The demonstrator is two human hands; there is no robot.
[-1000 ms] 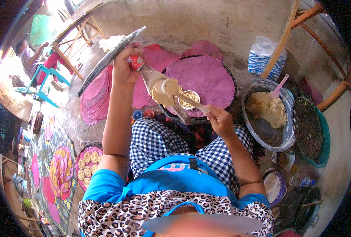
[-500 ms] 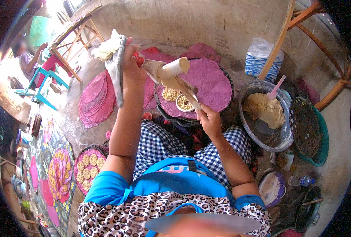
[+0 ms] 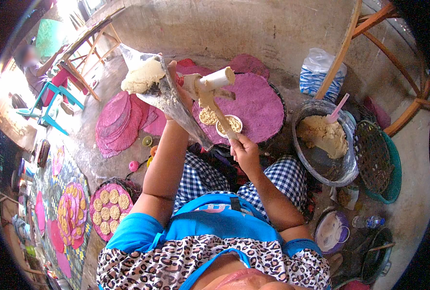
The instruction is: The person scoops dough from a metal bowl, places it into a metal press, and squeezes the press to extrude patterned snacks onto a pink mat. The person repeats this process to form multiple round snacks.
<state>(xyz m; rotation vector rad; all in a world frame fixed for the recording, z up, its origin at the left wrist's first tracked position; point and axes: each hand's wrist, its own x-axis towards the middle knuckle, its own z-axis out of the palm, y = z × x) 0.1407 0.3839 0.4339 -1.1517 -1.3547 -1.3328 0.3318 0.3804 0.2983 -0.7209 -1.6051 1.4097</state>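
Likely scraping step: right hand [image 3: 245, 152] clamped on flat brown wooden paddle [image 3: 220, 117], left hand [image 3: 184, 98] clamped on white tubular tool [image 3: 218, 79] — next stroke calls for steadiness.

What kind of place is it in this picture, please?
It looks like a small, perhaps home-based, food workshop: a large basin holds pale dough-like mass, and round shaped pieces lie in rows near stacked pink sheets.

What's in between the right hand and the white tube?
In the head view, a stick stretches up from the right hand toward the white tube, with dough smeared on it near the tube.
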